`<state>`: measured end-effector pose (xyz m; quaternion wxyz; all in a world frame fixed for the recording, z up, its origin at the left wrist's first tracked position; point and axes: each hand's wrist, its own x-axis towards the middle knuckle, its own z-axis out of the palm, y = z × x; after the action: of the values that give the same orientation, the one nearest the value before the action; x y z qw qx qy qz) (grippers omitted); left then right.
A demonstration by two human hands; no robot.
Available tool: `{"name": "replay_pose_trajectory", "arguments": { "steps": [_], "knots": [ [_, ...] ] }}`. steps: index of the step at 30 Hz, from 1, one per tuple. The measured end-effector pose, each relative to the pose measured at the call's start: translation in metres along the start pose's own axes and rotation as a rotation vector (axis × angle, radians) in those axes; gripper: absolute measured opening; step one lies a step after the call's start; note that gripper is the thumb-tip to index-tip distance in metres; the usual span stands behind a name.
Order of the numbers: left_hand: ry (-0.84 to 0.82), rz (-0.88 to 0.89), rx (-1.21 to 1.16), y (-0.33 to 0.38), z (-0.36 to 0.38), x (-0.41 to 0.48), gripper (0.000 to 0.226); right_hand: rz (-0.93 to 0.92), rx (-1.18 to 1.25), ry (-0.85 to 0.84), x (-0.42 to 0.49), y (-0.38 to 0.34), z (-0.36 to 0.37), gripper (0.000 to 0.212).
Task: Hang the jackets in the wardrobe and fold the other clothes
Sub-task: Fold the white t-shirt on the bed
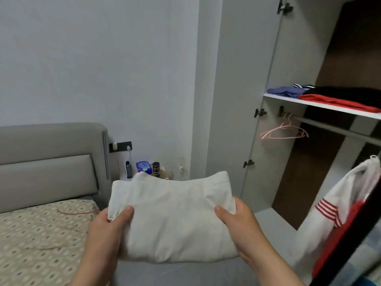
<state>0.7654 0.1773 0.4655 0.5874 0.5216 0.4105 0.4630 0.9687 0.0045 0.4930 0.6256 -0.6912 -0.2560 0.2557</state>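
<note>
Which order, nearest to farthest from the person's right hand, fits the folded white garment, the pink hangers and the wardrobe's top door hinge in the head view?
1. Folded white garment: held in the right hand.
2. Pink hangers: up and right, on the wardrobe rail.
3. Top door hinge: highest up, farthest.

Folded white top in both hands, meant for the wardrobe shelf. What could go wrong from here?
The folded white top, gripped only at its side edges by the left hand and right hand, may sag open when lifted. The shelf sits high and already holds a red folded pile; sliding the top in could rumple it. The hanging white-and-red jacket might snag an elbow.
</note>
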Motion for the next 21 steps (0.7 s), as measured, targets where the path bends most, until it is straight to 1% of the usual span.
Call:
{"name": "replay_pose_trajectory", "arguments": {
  "steps": [4,7,9,11,14,15,16,18,19,20,21],
  "knots": [
    [-0.101,-0.031,-0.007,-0.003,0.042,0.053,0.019,0.010,-0.002,0.123,0.032,-0.005,-0.006,0.016],
    [-0.202,-0.008,0.012,0.005,0.072,0.097,0.007,0.024,0.000,0.224,0.061,-0.012,-0.001,0.017],
    [-0.281,0.038,0.085,0.012,0.090,0.130,0.003,0.035,0.002,0.289,0.080,-0.019,0.005,0.017],
    [-0.353,0.053,0.156,0.020,0.108,0.160,0.010,0.043,0.012,0.357,0.099,-0.026,0.009,0.017],
    [-0.486,0.100,0.195,0.034,0.143,0.198,0.038,0.059,0.022,0.456,0.124,-0.040,0.006,0.013],
    [-0.526,0.099,0.196,0.036,0.155,0.208,0.040,0.066,0.027,0.486,0.131,-0.044,0.003,0.012],
    [-0.551,0.084,0.198,0.040,0.169,0.215,0.034,0.073,0.034,0.513,0.137,-0.049,-0.002,0.012],
    [-0.642,0.074,0.186,0.045,0.198,0.225,0.013,0.080,0.031,0.565,0.151,-0.056,-0.018,0.011],
    [-0.720,0.067,0.181,0.046,0.213,0.228,0.007,0.084,0.021,0.596,0.159,-0.058,-0.028,0.011],
    [-0.792,0.055,0.183,0.047,0.230,0.231,0.006,0.090,0.006,0.632,0.167,-0.060,-0.039,0.012],
    [-0.847,0.035,0.182,0.045,0.249,0.236,0.011,0.091,-0.005,0.669,0.177,-0.061,-0.052,0.013]
  ]
}}
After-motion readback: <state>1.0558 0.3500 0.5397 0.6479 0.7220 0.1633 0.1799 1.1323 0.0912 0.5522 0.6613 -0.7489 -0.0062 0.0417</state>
